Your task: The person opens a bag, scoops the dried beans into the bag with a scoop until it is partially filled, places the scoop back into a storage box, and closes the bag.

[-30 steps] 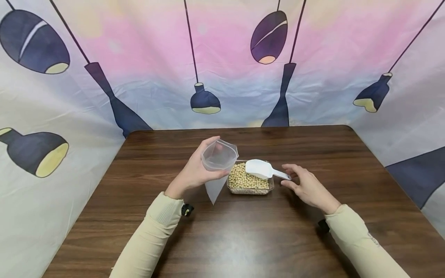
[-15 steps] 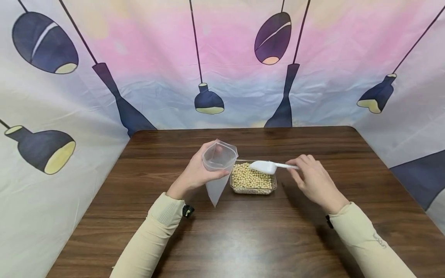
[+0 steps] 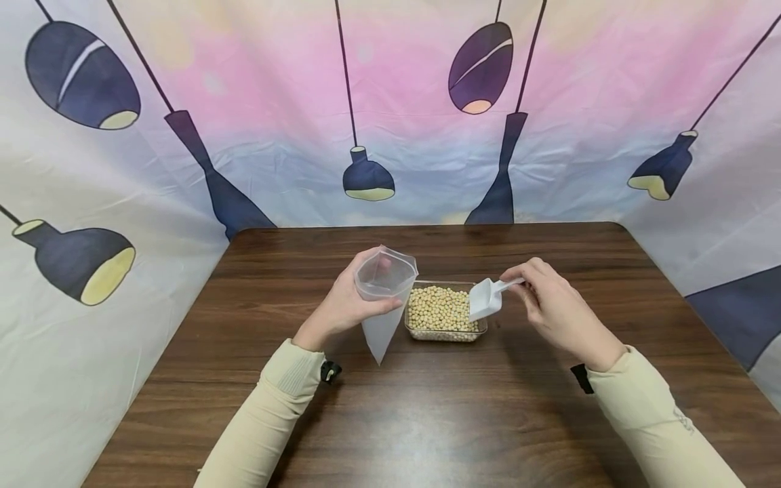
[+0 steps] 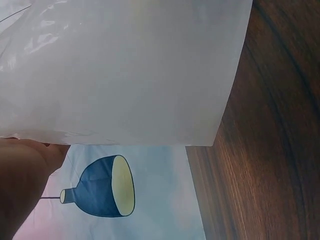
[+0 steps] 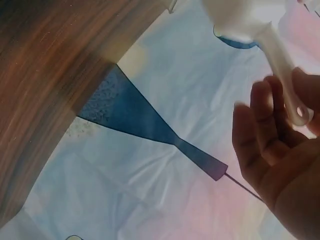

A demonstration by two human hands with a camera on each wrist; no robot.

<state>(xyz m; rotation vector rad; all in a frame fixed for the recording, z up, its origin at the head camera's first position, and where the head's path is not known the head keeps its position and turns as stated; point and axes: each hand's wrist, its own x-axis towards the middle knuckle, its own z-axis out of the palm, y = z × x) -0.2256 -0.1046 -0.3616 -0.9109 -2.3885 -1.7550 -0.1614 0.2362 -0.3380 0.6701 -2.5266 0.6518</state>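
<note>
My left hand (image 3: 349, 302) holds a translucent plastic bag (image 3: 382, 332), its mouth spread wide and facing up, its lower end tapering to a point. In the left wrist view the bag (image 4: 125, 75) fills most of the picture. My right hand (image 3: 554, 310) pinches the handle of a white scoop (image 3: 485, 299); the scoop's head tilts down over the right end of a clear rectangular container (image 3: 444, 336). Pale yellow beans (image 3: 441, 308) fill that container. In the right wrist view the scoop's handle (image 5: 281, 65) lies between thumb and fingers.
A dark wooden table (image 3: 390, 420) lies under both hands. Behind it hangs a cloth backdrop (image 3: 274, 176) printed with lamps. The bag stands just left of the container.
My right hand has taken hold of the scoop's handle and lifted it. The scoop has shifted right and its head now tips down toward the beans. The left hand keeps the bag nearly still.
</note>
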